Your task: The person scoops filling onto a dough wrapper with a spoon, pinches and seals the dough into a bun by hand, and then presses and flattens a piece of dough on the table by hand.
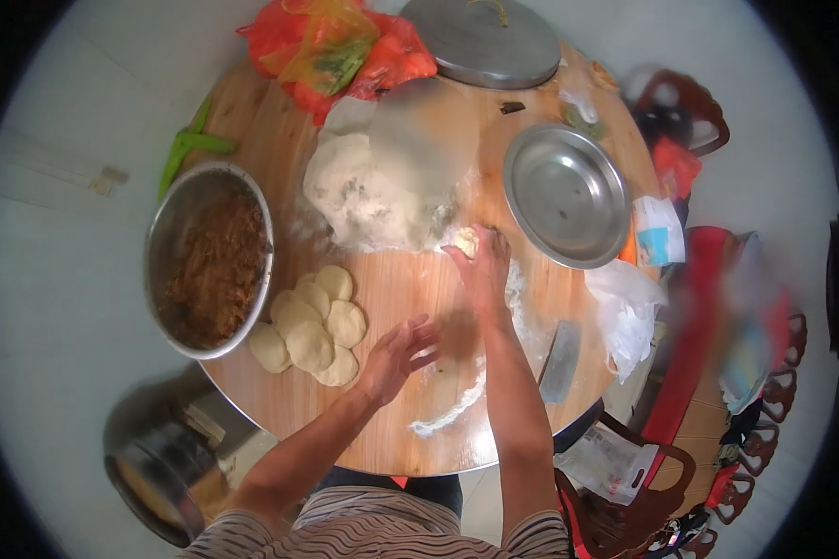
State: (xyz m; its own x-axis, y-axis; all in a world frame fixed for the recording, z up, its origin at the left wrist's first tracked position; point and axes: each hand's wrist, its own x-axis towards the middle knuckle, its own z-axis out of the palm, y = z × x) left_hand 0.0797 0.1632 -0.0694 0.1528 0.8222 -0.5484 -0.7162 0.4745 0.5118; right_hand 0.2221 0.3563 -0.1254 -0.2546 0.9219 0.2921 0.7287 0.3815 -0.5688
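Observation:
My right hand (485,265) is closed around a small lump of pale dough (466,242) at the edge of the floury patch. Just beyond it lies a wide, flour-dusted white mass (350,196), partly covered by a blurred round area. My left hand (401,359) hovers above the wood with its fingers apart and nothing in them. To its left, several flattened dough rounds (309,345) lie overlapping in a pile. A cleaver (559,363) rests on the table to the right of my right forearm.
On the round wooden table (391,447), a metal basin of brown filling (216,270) stands left and a shiny metal basin (566,196) right. Red plastic bags (396,56) and a large round lid (485,42) sit at the back. A white bag (625,312) overhangs the right edge.

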